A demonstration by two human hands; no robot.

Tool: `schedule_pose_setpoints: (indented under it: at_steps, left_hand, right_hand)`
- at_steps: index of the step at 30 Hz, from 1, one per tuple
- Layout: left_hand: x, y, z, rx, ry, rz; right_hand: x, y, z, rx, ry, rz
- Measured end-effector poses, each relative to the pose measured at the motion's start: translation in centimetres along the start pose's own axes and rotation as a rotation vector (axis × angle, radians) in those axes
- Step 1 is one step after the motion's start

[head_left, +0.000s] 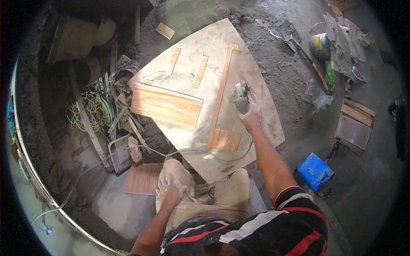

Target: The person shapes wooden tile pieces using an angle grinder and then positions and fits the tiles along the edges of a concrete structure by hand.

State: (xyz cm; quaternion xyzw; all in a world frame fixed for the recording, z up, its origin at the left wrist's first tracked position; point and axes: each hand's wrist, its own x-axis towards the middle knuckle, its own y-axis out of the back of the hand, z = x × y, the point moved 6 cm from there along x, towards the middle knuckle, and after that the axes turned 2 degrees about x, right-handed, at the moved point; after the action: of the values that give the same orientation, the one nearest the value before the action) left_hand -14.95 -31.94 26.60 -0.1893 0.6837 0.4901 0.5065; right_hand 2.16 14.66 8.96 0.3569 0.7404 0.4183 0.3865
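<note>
My right hand (253, 118) is closed round the rear of a dusty angle grinder (241, 99), which rests on a pale board (267, 123). A grey cord (188, 150) runs from the tool across the board to the left. Just left of the grinder lies an L-shaped wood-look tile (225, 141) with a long narrow arm. A wide tile piece (168, 104) and a short strip (200, 69) lie further left, beside other cut scraps (156, 77). My left hand (171, 189) lies flat on my left knee, fingers spread and holding nothing.
A blue jerrycan (315, 172) stands at the right, below stacked tile pieces (354, 128). Beyond them are a shovel (314, 64) and a bucket (319, 46). Coiled wire (89, 112) and wood scraps lie left. Another tile (143, 179) is beside my left leg.
</note>
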Motion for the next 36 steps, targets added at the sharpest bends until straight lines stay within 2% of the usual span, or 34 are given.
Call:
schedule_pose_setpoints:
  at_steps: [9, 11, 12, 13, 14, 15, 16, 17, 20, 22, 23, 25, 27, 28, 29, 30, 31, 32, 34, 35, 36]
  left_hand:
    - [-0.5, 0.1, 0.2, 0.013, 0.007, 0.002]
    - [-1.4, 0.7, -0.7, 0.035, 0.05, 0.027]
    - [-1.8, 0.3, -0.6, 0.008, 0.044, 0.046]
    - [-2.0, 0.1, -0.4, -0.022, 0.033, 0.064]
    - [-2.0, -0.1, -0.2, -0.049, 0.02, 0.085]
    - [-1.9, 0.0, -0.3, -0.082, 0.002, 0.113]
    - [-1.9, 0.1, -0.3, -0.114, -0.015, 0.135]
    - [-1.9, 0.4, -0.5, -0.154, -0.033, 0.159]
    - [-2.8, 1.8, -1.5, -0.269, -0.121, 0.34]
    - [-4.9, 4.1, -3.1, -0.353, -0.246, 0.568]
    - [-7.9, 7.6, -2.9, -0.542, -0.348, 0.292]
    - [-17.1, 17.5, -3.0, -0.973, -0.382, 0.345]
    - [-26.1, 26.5, -6.4, -1.118, -0.45, 0.694]
    - [-30.3, 30.2, -10.2, -0.948, -0.369, 1.083]
    - [-33.4, 32.7, -14.2, -1.197, -0.294, 1.172]
    - [-38.2, 36.4, -18.6, -0.872, -0.205, 1.704]
    - [-40.7, 38.5, -23.0, -1.068, -0.235, 1.869]
    - [-42.9, 40.8, -27.7, -1.299, -0.341, 1.996]
    - [-45.6, 45.7, -37.2, -1.662, -0.57, 2.16]
    - [-46.1, 47.8, -43.0, -1.67, -0.612, 2.173]
    - [-47.0, 49.9, -46.0, -1.842, -0.588, 2.144]
  right_hand:
    - [-3.3, 1.3, -0.3, 0.015, -0.199, -0.026]
    - [-5.0, -1.3, 3.6, 0.064, -0.178, -0.01]
    - [-6.3, 1.0, 2.5, 0.124, -0.294, -0.003]
    - [-7.1, 0.3, 3.7, 0.141, -0.316, -0.038]
    - [-7.8, 2.8, 2.5, 0.149, -0.085, 0.084]
    - [-8.9, 4.5, 1.4, 0.267, -0.293, -0.095]
    - [-9.8, 5.4, 0.5, 0.329, -0.253, -0.056]
    - [-11.2, 5.1, 3.2, 0.377, -0.23, -0.017]
    - [-16.1, 9.3, 4.3, 0.097, -0.267, 0.012]
    - [-18.4, 10.7, 5.1, 0.352, -0.189, 0.023]
    - [-19.8, 12.0, 4.3, 0.361, -0.199, -0.037]
    - [-20.6, 13.9, 3.8, 0.38, -0.182, -0.082]
    - [-20.8, 12.9, 3.8, 0.583, -0.053, -0.29]
    - [-20.1, 13.9, 2.5, 0.578, -0.023, -0.283]
    - [-20.2, 16.2, -0.8, 0.652, -0.005, -0.356]
    - [-20.6, 19.2, -5.6, 0.721, 0.009, -0.428]
    - [-20.5, 23.2, -11.2, 0.659, 0.079, -0.393]
    - [-20.0, 26.4, -16.5, 0.594, 0.136, -0.347]
    - [-18.3, 29.0, -23.9, 0.91, 0.305, -0.412]
    - [-18.6, 31.8, -29.5, 0.882, 0.24, -0.41]
    - [-19.4, 34.5, -35.8, 0.855, 0.176, -0.41]
